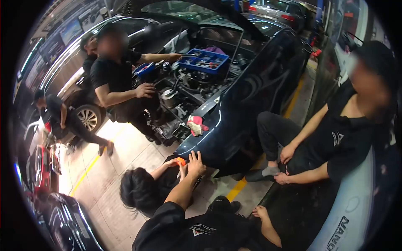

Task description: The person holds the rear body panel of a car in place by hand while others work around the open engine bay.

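My left hand [196, 164] reaches forward with its fingers apart, at the lower front corner of a dark car fender [222, 144]. Whether its fingertips press on the paint I cannot tell. Right beside it, a crouching person's hand [171, 163] holds a small orange object [181, 161], its kind unclear. Down at my right side, my right hand [261, 212] rests loosely at the edge of a black surface [289, 209], fingers slightly bent and nothing visible in them. A pink and white glove [197, 125] lies on the fender's top edge above my left hand.
The hood is up over the engine bay [180, 94], where a blue tool tray [204, 60] sits. A person [115, 71] stands across it, reaching to the tray. Another person [335, 121] sits at right, hands at a foot. More cars and people are at left.
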Tool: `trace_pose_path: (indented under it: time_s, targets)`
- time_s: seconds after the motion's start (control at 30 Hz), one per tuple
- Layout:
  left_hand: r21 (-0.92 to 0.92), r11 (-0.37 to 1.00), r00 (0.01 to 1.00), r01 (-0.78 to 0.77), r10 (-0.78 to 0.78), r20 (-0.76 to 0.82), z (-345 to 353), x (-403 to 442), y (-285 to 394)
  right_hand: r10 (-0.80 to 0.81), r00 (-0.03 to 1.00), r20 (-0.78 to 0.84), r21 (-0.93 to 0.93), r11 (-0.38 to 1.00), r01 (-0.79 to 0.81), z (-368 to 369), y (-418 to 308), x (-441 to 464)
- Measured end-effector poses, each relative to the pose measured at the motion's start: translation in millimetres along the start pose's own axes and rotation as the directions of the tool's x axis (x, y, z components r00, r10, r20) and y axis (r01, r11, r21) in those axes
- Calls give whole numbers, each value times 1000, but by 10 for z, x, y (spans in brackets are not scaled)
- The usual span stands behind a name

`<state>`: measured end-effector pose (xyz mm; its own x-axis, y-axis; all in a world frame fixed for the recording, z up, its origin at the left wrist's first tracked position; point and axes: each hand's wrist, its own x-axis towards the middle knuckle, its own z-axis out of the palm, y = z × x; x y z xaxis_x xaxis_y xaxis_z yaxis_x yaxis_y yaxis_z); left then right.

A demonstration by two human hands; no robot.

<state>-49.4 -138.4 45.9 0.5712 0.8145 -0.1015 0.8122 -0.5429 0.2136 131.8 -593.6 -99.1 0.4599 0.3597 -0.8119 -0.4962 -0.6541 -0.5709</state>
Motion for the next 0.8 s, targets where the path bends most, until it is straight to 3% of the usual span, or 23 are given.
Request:
trace_pose_path:
  time_s: [0.33, 0.43, 0.5, 0.8]
  targets:
    - [123, 992, 992, -4, -12, 127, -82, 32, 28, 157, 987, -19, -49, 986, -158, -40, 440, -198]
    - [101, 995, 993, -11, 0, 114, -153, -2, 74, 150, 989, -21, -26, 988, -150, -36, 411, -250]
    - [203, 979, 981, -30, -11, 193, -254, -5, 126, 146, 989, -29, -16, 989, -146, 1, 402, -202]
    - [253, 964, 985, -84, 41, 170, -230, 6, 80, 124, 992, -18, -22, 992, -124, 43, 395, -169]
